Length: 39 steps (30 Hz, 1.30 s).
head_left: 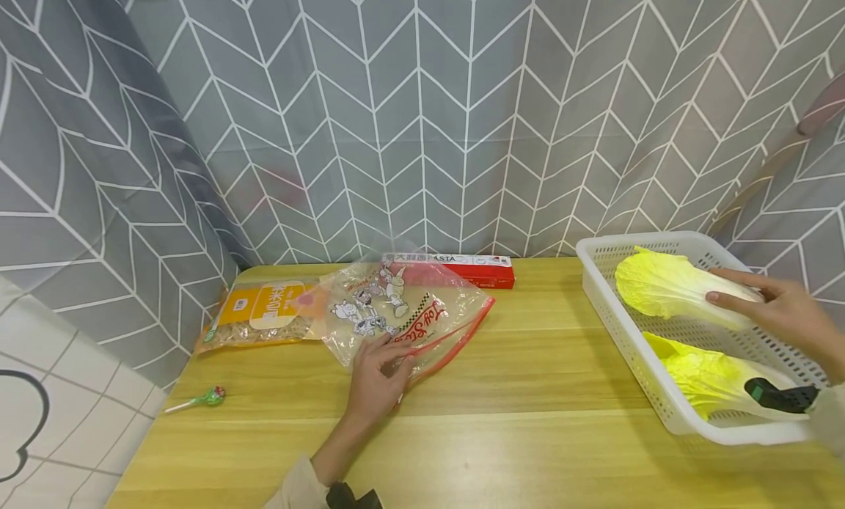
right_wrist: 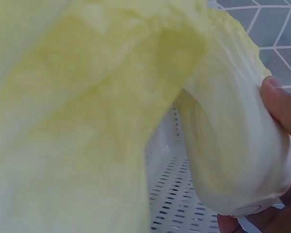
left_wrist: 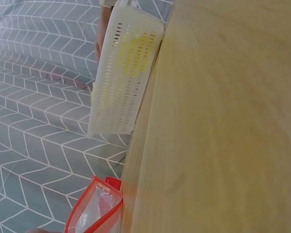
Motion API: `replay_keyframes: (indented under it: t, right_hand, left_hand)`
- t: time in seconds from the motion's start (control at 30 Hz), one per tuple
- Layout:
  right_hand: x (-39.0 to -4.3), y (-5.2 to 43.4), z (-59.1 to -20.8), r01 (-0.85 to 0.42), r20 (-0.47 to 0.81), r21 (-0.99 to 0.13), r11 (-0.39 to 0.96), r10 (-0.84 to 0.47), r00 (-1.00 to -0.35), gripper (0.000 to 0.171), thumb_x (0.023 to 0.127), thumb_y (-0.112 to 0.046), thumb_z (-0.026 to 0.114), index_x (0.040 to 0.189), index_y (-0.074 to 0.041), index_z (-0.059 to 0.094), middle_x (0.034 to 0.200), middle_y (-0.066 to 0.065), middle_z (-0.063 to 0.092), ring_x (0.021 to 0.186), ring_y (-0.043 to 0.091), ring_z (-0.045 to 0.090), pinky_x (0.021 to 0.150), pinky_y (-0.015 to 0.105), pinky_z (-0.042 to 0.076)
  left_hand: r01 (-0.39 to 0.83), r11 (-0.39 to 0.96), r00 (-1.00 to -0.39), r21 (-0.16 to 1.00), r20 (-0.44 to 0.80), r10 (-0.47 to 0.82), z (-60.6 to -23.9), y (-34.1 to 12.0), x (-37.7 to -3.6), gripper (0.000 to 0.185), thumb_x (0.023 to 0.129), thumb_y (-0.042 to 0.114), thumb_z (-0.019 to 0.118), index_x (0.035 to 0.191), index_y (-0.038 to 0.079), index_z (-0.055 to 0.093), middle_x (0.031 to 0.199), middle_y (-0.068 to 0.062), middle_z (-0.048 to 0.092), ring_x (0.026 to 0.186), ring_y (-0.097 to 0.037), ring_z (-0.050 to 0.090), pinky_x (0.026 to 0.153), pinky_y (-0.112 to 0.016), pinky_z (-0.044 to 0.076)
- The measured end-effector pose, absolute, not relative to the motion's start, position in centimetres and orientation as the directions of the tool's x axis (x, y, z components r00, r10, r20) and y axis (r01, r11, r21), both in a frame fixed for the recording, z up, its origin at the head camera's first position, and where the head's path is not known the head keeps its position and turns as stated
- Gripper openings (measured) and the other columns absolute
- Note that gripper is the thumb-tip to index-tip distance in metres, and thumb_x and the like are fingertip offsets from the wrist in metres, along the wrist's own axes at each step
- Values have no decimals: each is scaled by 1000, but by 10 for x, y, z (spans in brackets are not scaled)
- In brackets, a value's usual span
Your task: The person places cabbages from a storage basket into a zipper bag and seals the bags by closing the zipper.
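My left hand [head_left: 388, 353] rests with spread fingers on a clear zip bag [head_left: 396, 311] with a red seal and cartoon print, flat on the wooden table [head_left: 528, 377]. The left wrist view shows the bag's open red mouth [left_wrist: 94, 213]. My right hand [head_left: 722, 287] grips the white stem end of a yellow-green napa cabbage [head_left: 667, 285] lying in a white perforated basket [head_left: 617, 326] at the right. In the right wrist view my fingertips [right_wrist: 281, 104] curl round that cabbage [right_wrist: 233, 145]. A second cabbage [head_left: 713, 377] lies nearer in the basket.
A red and white wrap box [head_left: 462, 268] lies along the back edge behind the bag. An orange food packet [head_left: 264, 315] sits at the left, with a green lollipop [head_left: 210, 397] near the left edge. A grey patterned curtain [head_left: 422, 113] closes the back and sides.
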State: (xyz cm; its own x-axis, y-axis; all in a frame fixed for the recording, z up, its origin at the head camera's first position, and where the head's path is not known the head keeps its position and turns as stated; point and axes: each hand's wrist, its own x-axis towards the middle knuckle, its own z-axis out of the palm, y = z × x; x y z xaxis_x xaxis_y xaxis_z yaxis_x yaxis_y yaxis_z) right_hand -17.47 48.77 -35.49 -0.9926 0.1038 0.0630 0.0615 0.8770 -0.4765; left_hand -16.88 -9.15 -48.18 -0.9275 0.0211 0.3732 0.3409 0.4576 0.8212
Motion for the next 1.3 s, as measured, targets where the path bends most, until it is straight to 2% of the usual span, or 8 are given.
replay_keyframes:
  t: [0.1,0.17,0.27,0.33,0.47,0.67,1.0,1.3]
  right_hand:
    - [-171,487,-350,100,62,-497,862,151,-987,68,98,-50,62,157,-32,35,135,31,57,61,16,38,55,27,34]
    - [-168,485,-347,99,84,-524,846,167,-982,67,98,-50,62,157,-36,34,129,-4,61,58,17,36,53,29,33]
    - [-167,480,-343,76,139,-554,829,181,-974,65,98,-47,64,156,-40,35,92,-27,42,54,17,32,50,32,31]
    - [-169,475,-340,51,169,-574,818,179,-969,64,98,-45,65,155,-36,38,98,-41,38,56,12,38,50,29,35]
    - [-173,464,-332,26,204,-587,809,178,-963,63,97,-42,68,154,-31,44,83,-41,42,59,6,45,49,26,38]
    - [-180,446,-324,-31,226,-641,767,150,-963,59,95,-34,72,150,-27,51,83,-42,53,60,3,55,50,21,45]
    - [-187,418,-319,-80,212,-721,689,109,-971,55,95,-29,72,148,-25,55,106,-48,54,73,-7,62,58,18,52]
    - [-198,396,-325,-134,218,-767,628,59,-974,55,97,-21,70,149,-20,53,123,-39,52,81,-8,62,64,14,53]
  left_hand:
    - [343,456,-927,821,375,23,-481,-92,-169,9,85,12,77,94,11,80,118,-7,77,137,-37,54,126,-61,11]
    - [342,453,-928,823,373,23,-481,-92,-169,9,86,12,77,95,11,80,118,-7,77,137,-37,54,126,-61,11]
    - [341,443,-928,829,372,19,-480,-92,-168,10,86,13,77,96,12,80,118,-6,77,137,-37,54,126,-61,11]
    - [343,436,-928,832,373,17,-480,-93,-168,11,87,13,77,97,12,80,118,-6,77,137,-38,54,125,-62,11]
    - [350,427,-924,834,381,13,-480,-93,-168,13,86,13,77,99,12,80,116,-6,77,137,-39,54,125,-63,11]
    - [360,435,-918,825,397,6,-481,-93,-168,15,85,11,77,100,11,80,113,-7,78,134,-39,56,124,-64,13]
    - [356,441,-919,824,395,4,-483,-93,-169,16,85,12,77,101,11,80,113,-6,78,134,-39,56,125,-61,13]
    - [351,447,-922,823,388,9,-483,-93,-169,16,85,12,77,101,12,80,113,-5,78,135,-38,55,125,-61,12]
